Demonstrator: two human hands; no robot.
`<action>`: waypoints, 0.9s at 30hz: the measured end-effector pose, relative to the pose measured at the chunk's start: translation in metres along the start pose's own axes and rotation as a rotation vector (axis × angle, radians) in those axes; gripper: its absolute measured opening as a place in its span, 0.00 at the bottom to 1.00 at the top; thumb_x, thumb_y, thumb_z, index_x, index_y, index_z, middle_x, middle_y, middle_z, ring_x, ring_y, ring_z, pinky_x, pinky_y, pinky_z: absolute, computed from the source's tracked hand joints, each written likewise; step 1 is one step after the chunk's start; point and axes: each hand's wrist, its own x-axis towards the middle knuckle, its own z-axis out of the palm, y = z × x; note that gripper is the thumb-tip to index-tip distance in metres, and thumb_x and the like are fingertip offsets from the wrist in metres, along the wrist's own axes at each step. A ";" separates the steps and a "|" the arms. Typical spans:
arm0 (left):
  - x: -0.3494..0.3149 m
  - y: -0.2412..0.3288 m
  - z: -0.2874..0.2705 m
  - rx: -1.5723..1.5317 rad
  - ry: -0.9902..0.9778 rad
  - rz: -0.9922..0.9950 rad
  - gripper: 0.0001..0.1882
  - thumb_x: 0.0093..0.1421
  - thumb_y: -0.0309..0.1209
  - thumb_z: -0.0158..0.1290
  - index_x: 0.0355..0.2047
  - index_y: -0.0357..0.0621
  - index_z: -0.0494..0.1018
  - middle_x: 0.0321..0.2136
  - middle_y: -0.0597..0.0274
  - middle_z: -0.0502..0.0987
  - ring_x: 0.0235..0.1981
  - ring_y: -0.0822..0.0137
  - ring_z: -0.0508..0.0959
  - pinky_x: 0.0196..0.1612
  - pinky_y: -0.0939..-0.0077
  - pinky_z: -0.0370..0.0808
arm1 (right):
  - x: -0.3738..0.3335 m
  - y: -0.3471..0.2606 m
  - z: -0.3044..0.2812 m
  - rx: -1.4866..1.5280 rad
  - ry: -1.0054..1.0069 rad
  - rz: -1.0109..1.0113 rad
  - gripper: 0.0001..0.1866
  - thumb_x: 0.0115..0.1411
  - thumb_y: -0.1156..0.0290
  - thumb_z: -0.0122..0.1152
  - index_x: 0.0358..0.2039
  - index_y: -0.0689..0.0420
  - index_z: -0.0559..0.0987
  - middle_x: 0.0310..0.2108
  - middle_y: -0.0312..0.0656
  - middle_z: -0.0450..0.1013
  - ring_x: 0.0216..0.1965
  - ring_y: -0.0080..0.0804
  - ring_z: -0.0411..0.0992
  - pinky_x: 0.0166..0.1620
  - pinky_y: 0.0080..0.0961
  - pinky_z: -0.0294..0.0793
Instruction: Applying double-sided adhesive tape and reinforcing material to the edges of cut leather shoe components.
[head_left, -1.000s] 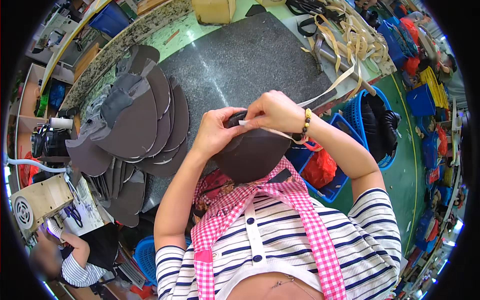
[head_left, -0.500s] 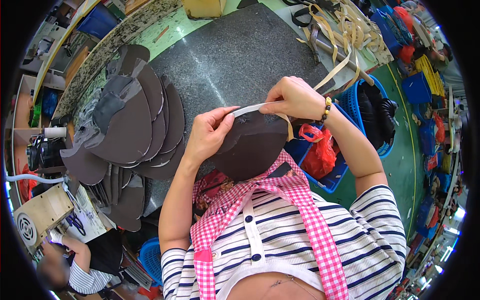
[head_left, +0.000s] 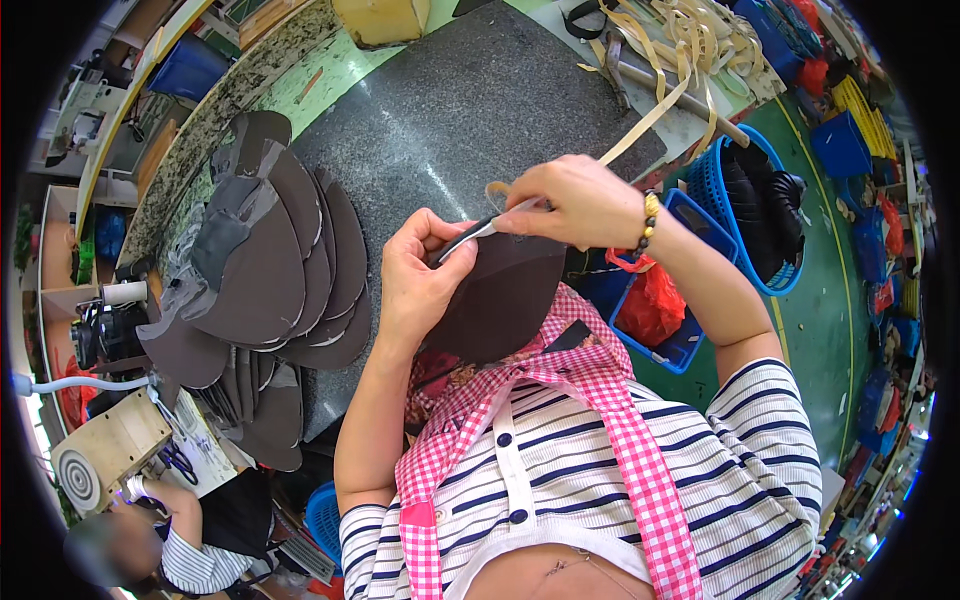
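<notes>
A dark brown curved sheet piece (head_left: 505, 305) hangs in front of my apron, its upper edge held in both hands. My left hand (head_left: 415, 280) pinches that edge between thumb and fingers, where a black rim shows. A short length of white strip (head_left: 487, 229) lies along the edge between my hands. Close beside it, my right hand (head_left: 585, 205) is closed with thumb and fingers at the strip. Beige tape (head_left: 637, 130) runs to my right hand from the far right, and a small loop of it curls by the fingertips. What lies under my right fingers is partly hidden.
Several brown pieces (head_left: 262, 275) are piled left of the dark stone slab (head_left: 400, 140). Tangled tape hangs over a metal bar (head_left: 680, 95) at far right. Blue baskets (head_left: 722, 190) and a red plastic bag (head_left: 652, 305) sit below right. Another person (head_left: 185, 535) works at lower left.
My right hand has come closer to my left, and less white strip shows between them. The held edge now tilts more, with its black rim visible at my left thumb. The view has shifted slightly.
</notes>
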 end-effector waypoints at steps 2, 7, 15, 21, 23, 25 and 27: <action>-0.002 0.001 0.001 -0.008 0.008 0.012 0.05 0.57 0.19 0.55 0.30 0.37 0.69 0.39 0.52 0.80 0.38 0.74 0.78 0.43 0.81 0.74 | 0.000 -0.004 0.011 0.190 0.078 -0.101 0.22 0.58 0.50 0.58 0.23 0.59 0.80 0.20 0.52 0.74 0.27 0.50 0.75 0.32 0.42 0.73; -0.010 0.003 0.001 0.010 0.002 0.060 0.05 0.57 0.19 0.55 0.29 0.37 0.68 0.38 0.52 0.80 0.39 0.74 0.78 0.43 0.80 0.74 | -0.001 -0.008 0.015 0.212 0.067 -0.074 0.18 0.59 0.59 0.55 0.22 0.59 0.79 0.20 0.52 0.73 0.25 0.52 0.74 0.33 0.43 0.73; -0.018 -0.020 0.010 0.871 0.246 1.009 0.10 0.48 0.28 0.66 0.31 0.52 0.78 0.42 0.58 0.74 0.43 0.56 0.73 0.46 0.62 0.68 | 0.017 0.021 0.015 0.858 -0.428 -0.052 0.21 0.57 0.58 0.66 0.39 0.65 0.81 0.30 0.38 0.78 0.30 0.22 0.74 0.34 0.22 0.74; -0.012 -0.052 0.027 1.239 0.100 0.763 0.27 0.55 0.41 0.60 0.52 0.42 0.71 0.50 0.55 0.71 0.52 0.57 0.70 0.55 0.53 0.64 | 0.032 0.007 0.036 0.243 0.405 -0.156 0.11 0.48 0.72 0.68 0.34 0.58 0.81 0.28 0.45 0.78 0.28 0.41 0.76 0.33 0.28 0.74; -0.015 -0.051 0.031 1.332 0.099 0.718 0.29 0.56 0.43 0.58 0.54 0.41 0.69 0.52 0.55 0.70 0.54 0.57 0.69 0.57 0.51 0.61 | 0.035 0.011 0.036 0.184 0.443 -0.179 0.08 0.49 0.71 0.66 0.31 0.58 0.81 0.26 0.46 0.77 0.29 0.45 0.77 0.33 0.31 0.75; -0.020 -0.053 0.036 1.471 0.129 0.662 0.31 0.58 0.46 0.55 0.57 0.42 0.67 0.54 0.57 0.69 0.55 0.56 0.68 0.60 0.48 0.57 | 0.036 0.013 0.032 0.219 0.406 -0.118 0.06 0.49 0.71 0.64 0.28 0.58 0.81 0.24 0.45 0.77 0.28 0.44 0.77 0.32 0.32 0.74; -0.023 -0.053 0.039 1.492 0.132 0.665 0.30 0.58 0.46 0.55 0.57 0.43 0.68 0.54 0.59 0.69 0.54 0.56 0.68 0.60 0.47 0.56 | 0.037 0.010 0.032 0.221 0.393 -0.118 0.06 0.49 0.72 0.64 0.28 0.59 0.81 0.23 0.45 0.77 0.28 0.43 0.77 0.32 0.31 0.74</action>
